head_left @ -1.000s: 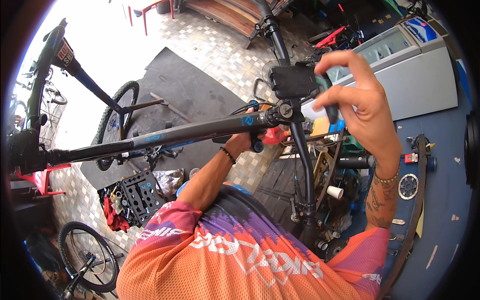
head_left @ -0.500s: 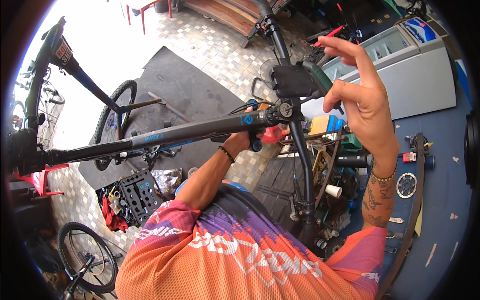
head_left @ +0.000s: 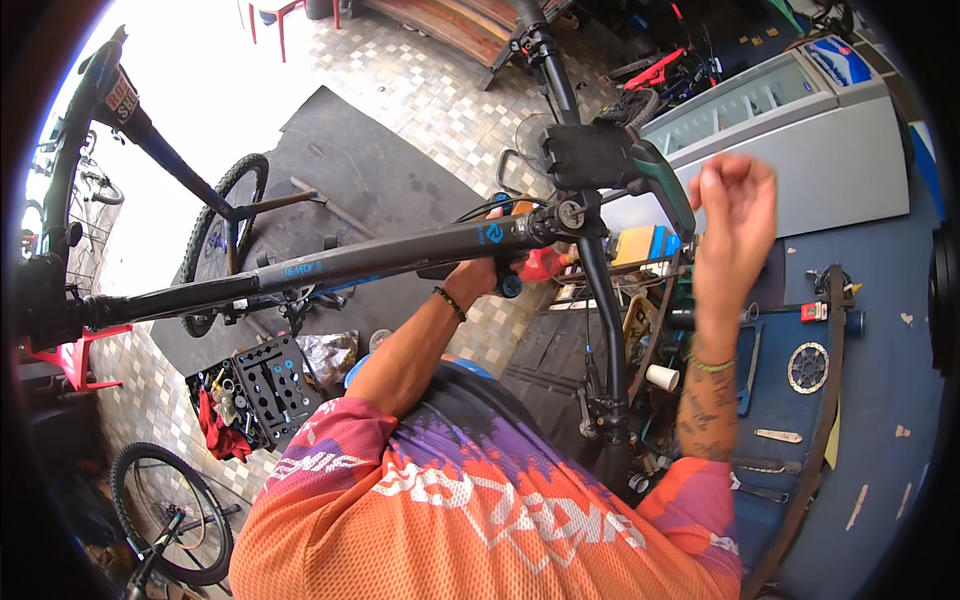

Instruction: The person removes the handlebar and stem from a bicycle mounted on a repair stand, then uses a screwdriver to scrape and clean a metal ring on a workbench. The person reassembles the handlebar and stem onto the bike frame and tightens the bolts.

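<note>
We see, beyond our left hand [head_left: 480,276], a tiled floor [head_left: 425,85] with a dark mat [head_left: 395,175] lying on it. Below and right of our right hand [head_left: 737,215], a blue surface [head_left: 880,350] bears a toothed disc [head_left: 794,369] and a wrench [head_left: 762,489].

I'm seeing bright light [head_left: 200,80] washing the far left, tiled floor [head_left: 430,110] surrounding a dark mat [head_left: 390,170], a glass-topped freezer [head_left: 800,165] standing far right.

Dk-grn tool handle [head_left: 664,186] tilted, R of blk bike frame [head_left: 400,252] w/ blue decals [head_left: 491,234]
</note>
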A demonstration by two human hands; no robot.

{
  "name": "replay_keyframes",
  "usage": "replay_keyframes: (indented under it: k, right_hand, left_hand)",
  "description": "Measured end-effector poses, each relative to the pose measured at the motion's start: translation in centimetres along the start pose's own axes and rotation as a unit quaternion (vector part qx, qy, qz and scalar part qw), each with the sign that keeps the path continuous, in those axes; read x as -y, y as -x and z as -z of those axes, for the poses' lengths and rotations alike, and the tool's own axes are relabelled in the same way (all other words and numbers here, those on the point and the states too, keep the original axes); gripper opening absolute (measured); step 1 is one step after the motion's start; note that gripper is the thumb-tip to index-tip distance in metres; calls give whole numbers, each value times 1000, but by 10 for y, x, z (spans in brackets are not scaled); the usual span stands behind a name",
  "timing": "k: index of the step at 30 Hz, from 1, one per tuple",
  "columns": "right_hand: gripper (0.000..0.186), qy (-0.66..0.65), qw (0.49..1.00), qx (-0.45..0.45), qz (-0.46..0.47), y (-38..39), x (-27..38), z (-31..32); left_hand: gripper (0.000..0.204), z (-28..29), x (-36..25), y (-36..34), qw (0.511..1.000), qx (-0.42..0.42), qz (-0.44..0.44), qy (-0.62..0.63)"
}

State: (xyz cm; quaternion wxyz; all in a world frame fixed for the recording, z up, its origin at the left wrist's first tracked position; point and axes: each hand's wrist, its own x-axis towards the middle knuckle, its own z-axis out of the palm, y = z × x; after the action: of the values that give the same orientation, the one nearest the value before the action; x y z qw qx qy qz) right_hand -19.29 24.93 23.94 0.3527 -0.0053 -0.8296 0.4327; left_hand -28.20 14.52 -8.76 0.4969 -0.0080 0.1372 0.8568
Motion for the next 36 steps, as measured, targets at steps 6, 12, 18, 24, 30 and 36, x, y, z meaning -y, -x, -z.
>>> replay_keyframes:
  k: [6, 12, 18, 24, 30, 36]
  right_hand:
    - [30, -25, 989, 37, -140, 75, -46, -38]
    - [24, 57, 991, 66, -98, 60, -50, -48]
    - [20, 18, 994, 39, -97, 58, -44, -56]
    - [21, 12, 998, 37, -57, 61, -60, -50]
    - [16, 26, 988, 47, -143, 62, -42, -57]
    - [19, 59, 994, 83, -50, 54, -42, -52]
  left_hand:
    - [57, 2, 2, -4, 1000, 6, -5, 8]
    - [57, 5, 3, -3, 1000, -1, -26, -12]
    - [56, 9, 6, -5, 999, -3, -40, -12]
    - [53, -2, 2, -2, 999, -38, -2, 10]
    - [54, 1, 2, -2, 999, -20, -31, -9]
    - [54, 4, 6, -4, 999, -21, -32, -19]
